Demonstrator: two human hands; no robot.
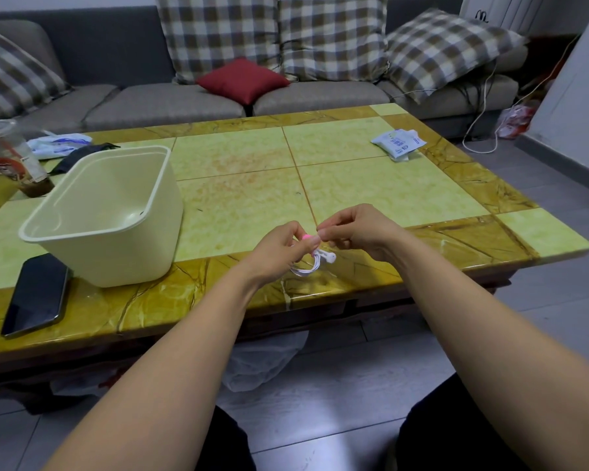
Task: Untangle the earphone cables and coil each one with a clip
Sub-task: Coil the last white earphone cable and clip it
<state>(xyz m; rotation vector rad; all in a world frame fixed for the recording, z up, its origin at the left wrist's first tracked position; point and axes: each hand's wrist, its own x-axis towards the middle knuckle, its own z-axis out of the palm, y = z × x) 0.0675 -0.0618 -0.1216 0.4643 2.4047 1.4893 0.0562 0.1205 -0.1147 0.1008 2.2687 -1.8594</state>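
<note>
A coiled white earphone cable [309, 265] hangs just above the table's near edge, an earbud sticking out to the right. My left hand [279, 251] grips the coil from the left. A small pink clip [306, 236] shows at my left fingertips on top of the coil. My right hand [357, 232] comes in from the right and its fingertips pinch at the clip. Most of the clip is hidden by my fingers.
A cream plastic tub [96, 229] stands on the tiled table [388, 188] at the left, with a black phone [36, 294] in front of it. A drink cup [11, 158] sits far left, a tissue pack [399, 143] far right. A sofa with cushions lies behind.
</note>
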